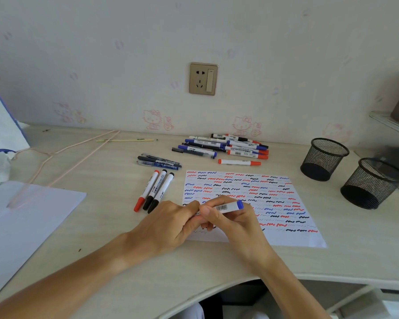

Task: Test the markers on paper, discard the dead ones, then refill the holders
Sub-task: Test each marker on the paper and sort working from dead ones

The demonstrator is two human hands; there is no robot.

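My right hand point(230, 221) grips a blue-ended white marker point(228, 206) lying crosswise over the test paper point(293, 236), a sheet covered with red, blue and black squiggles. My left hand point(171, 224) pinches the marker's left end, which its fingers hide. Three markers point(156, 189), one red and two black, lie side by side left of the paper. A pile of markers point(228, 146) rests behind the paper, with a lone red marker point(238, 162) in front of it. Two black mesh holders point(323, 158) point(371, 183) stand at the right.
Several dark pens point(159, 162) lie left of the pile. A blank sheet point(21, 222) covers the desk's left side with a pink wire hanger point(62, 160) on it. A white bag point(0, 125) stands far left. A wall socket point(203, 78) is behind. The desk edge curves near me.
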